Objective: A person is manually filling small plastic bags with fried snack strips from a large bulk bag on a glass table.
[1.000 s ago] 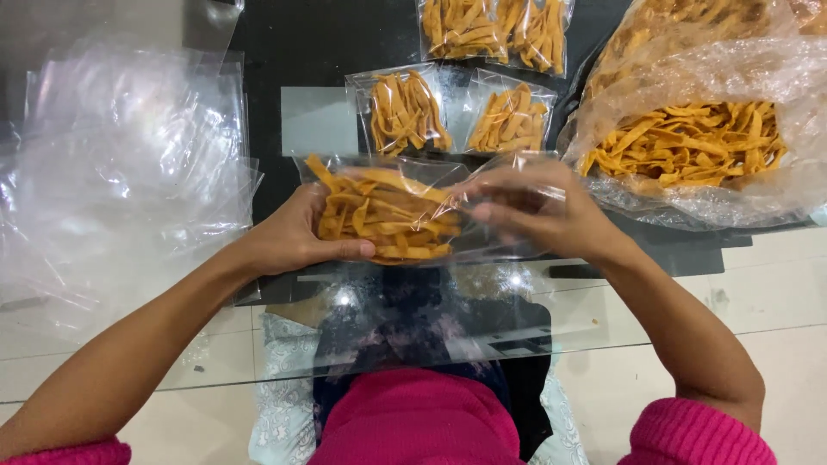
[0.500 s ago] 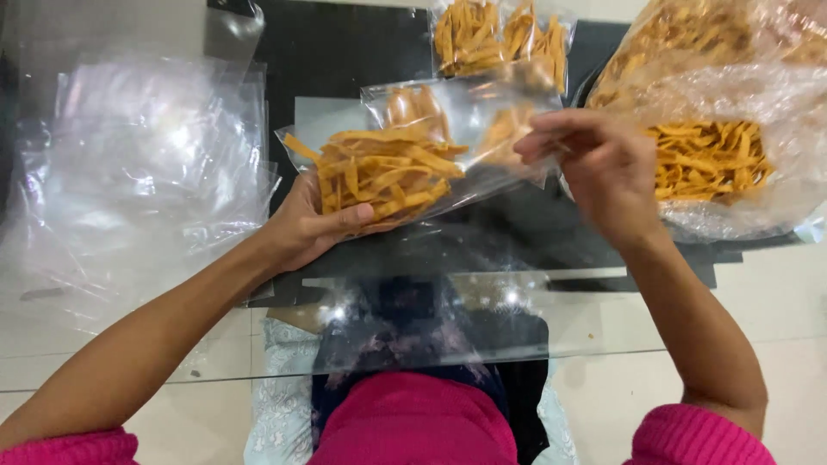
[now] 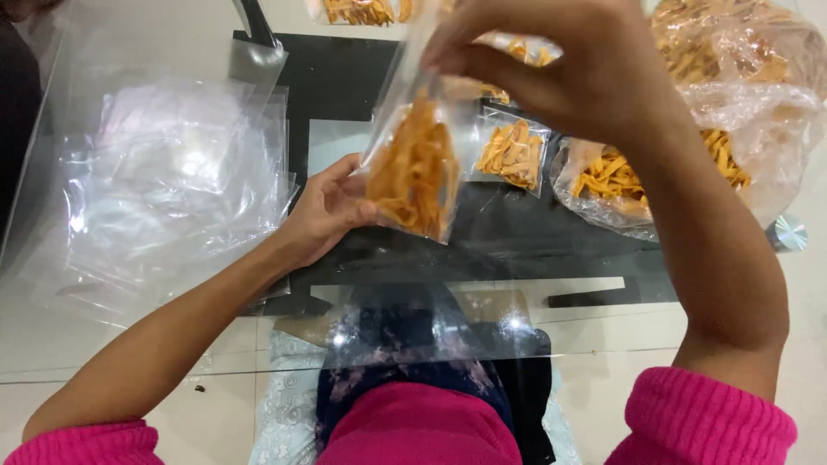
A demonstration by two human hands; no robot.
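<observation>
Where the small clear plastic pouch of orange fried snack strips (image 3: 415,168) lay tilted flat between both hands half a second ago, it now hangs upright above the glass table (image 3: 129,344). The right hand (image 3: 560,65) has risen close to the camera, fingers pinched shut on the pouch's top edge. The left hand (image 3: 326,209) rests open against the pouch's lower left side, fingertips touching it. A stack of empty clear plastic bags (image 3: 172,181) fills the table's left side. Just right of the pouch lies a filled small packet (image 3: 514,155); beyond it, the large clear bag of loose strips (image 3: 732,112). Bare glass lies along the near edge.
</observation>
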